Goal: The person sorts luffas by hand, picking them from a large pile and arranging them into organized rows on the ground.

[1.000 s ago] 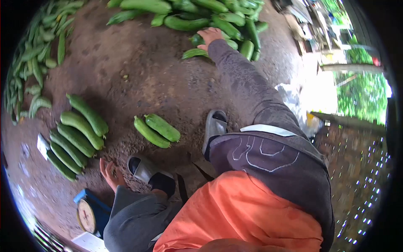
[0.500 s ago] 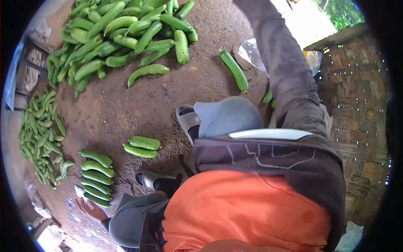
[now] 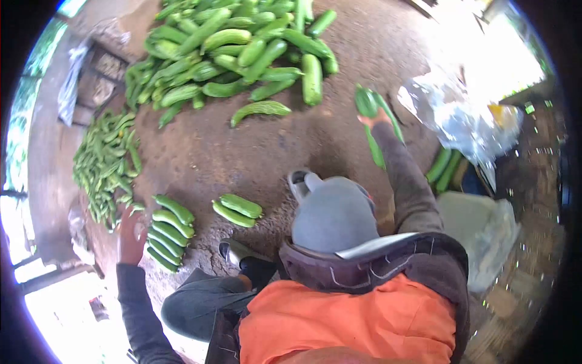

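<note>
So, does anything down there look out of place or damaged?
Nothing looks clearly spilled or damaged. One curved cucumber stands out, though: it lies just in front of the big cucumber pile, noticeably more bent than those in the neat row beside the left hand.

A smooth green cucumber (image 3: pixel 367 102) sits in the right hand (image 3: pixel 376 119), its rounded end showing beyond the fingers, which cover part of it. Just beside the left hand (image 3: pixel 128 239), five whole green cucumbers (image 3: pixel 168 234), long and blunt-ended, lie on the brown ground (image 3: pixel 200 145) in a near-parallel row, all slanting the same way.
</note>
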